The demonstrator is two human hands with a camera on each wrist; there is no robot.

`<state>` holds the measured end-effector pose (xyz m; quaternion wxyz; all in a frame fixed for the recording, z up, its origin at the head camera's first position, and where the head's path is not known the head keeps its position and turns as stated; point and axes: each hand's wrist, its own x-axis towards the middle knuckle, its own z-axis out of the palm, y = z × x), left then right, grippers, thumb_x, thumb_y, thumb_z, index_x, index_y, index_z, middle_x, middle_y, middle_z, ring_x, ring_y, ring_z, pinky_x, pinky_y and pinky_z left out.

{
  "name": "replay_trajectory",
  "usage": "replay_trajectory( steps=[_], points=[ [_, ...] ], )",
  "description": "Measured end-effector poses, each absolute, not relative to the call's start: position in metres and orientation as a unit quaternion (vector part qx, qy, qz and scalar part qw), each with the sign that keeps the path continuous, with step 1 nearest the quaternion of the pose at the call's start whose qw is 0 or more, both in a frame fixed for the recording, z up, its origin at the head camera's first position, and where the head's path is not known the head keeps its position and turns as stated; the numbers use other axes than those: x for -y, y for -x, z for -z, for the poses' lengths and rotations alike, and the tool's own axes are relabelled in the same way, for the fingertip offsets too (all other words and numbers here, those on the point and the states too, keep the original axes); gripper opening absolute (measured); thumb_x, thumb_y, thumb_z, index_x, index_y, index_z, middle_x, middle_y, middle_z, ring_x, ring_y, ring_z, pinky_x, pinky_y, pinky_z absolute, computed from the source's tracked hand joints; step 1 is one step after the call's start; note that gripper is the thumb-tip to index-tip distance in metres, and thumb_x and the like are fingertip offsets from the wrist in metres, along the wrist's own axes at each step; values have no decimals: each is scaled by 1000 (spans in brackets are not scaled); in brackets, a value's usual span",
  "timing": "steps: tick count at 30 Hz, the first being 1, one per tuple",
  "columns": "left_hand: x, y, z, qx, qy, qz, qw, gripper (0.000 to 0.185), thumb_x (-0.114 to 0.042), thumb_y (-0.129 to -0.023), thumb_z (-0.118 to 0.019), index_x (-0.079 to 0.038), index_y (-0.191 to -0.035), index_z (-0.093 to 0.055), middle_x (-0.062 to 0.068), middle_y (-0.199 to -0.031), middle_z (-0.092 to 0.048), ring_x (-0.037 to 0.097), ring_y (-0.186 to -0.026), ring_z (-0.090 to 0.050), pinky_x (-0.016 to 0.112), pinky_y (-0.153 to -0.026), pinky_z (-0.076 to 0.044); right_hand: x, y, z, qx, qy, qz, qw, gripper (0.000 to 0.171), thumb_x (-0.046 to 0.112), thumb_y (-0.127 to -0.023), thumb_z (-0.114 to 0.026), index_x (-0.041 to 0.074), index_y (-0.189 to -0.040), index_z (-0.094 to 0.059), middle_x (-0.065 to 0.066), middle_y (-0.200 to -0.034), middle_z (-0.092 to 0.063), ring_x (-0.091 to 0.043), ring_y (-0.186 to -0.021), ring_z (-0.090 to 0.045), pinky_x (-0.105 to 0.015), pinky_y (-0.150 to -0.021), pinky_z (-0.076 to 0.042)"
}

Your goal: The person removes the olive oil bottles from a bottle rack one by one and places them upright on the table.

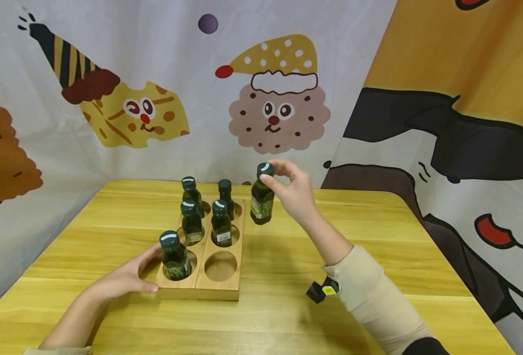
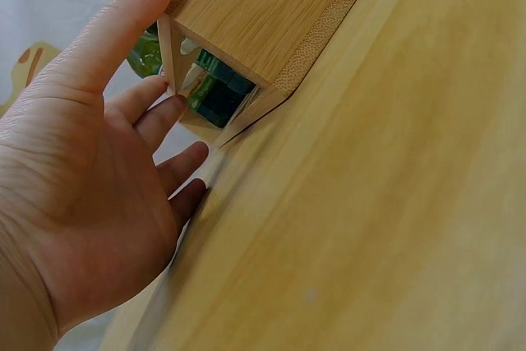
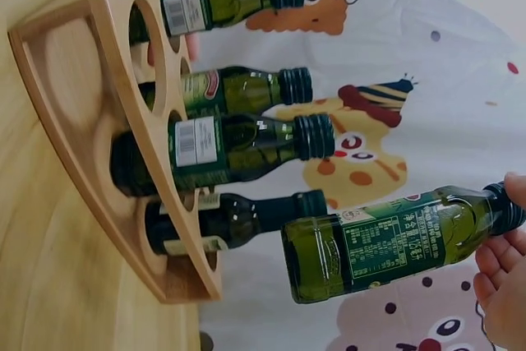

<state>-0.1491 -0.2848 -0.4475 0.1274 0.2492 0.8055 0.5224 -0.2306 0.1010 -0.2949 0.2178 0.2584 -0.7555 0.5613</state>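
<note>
Right hand [image 1: 294, 190] pinches green bottle [image 1: 262, 199] by cap, upright, slightly tilted, above desk [image 1: 288, 256]; label print unreadable. Left hand [image 1: 125, 278], fingers straight, rests against wooden rack [image 1: 219, 291].

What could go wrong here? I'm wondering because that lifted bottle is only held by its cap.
1. The right hand pinches the raised bottle at its cap alone, and it hangs tilted in the air beside the wooden rack; it could slip or swing.
2. Moved toward the rack, it might knock the standing bottles, which crowd the far holes.
3. The left hand only rests flat against the rack's near corner, so a bump could shift the rack.
</note>
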Motion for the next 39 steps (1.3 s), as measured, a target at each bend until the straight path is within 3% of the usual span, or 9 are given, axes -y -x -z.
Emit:
replay_trajectory(
  steps=[26,39],
  points=[
    [283,147,444,-807,-244,-522,131,97,-13,-80,-75,13,-147,-10,40,-145,-21,57,-131,-16,12,-98,-22,-105,270,305,778,-211,-558,197,29,19,-87,-73,5,-111,-65,-4,-98,-65,-18,-94,-57,-36,-89,-45],
    [283,148,445,-802,-243,-529,134,96,-13,-80,-75,11,-148,-11,39,-146,-19,55,-131,-16,11,-97,-22,-106,278,330,789,-176,-561,176,30,19,-86,-74,5,-110,-65,-6,-99,-65,-21,-96,-57,-41,-87,-46]
  ],
)
